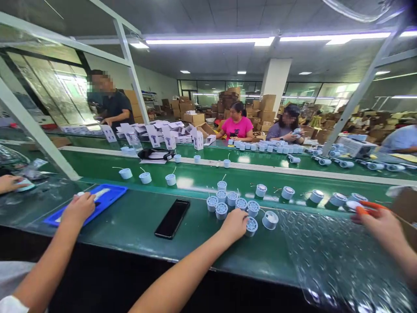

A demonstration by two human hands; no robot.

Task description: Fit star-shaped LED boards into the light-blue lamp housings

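Reading the feed left to right, I'm using the black smartphone (172, 218) on the green table (137, 232) as my landmark. Well left of it, a co-worker's hand (9, 183) rests at the frame edge. Just left of the phone lies one blue tray (109, 198), with my left hand (78, 209) bent down over it, the forearm angled in from the lower left. Its fingers (80, 201) look curled, but I can't tell whether they're grasping anything. Beyond the phone stand three wired round parts (145, 178). To its right, my right hand (233, 225) reaches forward, its fingers (243, 225) against the nearest of eight slotted round parts (232, 198); I can't confirm a grasp. One plain cup (270, 220) stands just beside them. Further right of the phone are five wired caps (288, 192), then a bubble-wrap sheet (335, 261) and a co-worker's hand (379, 224) with orange fingertips (362, 208).
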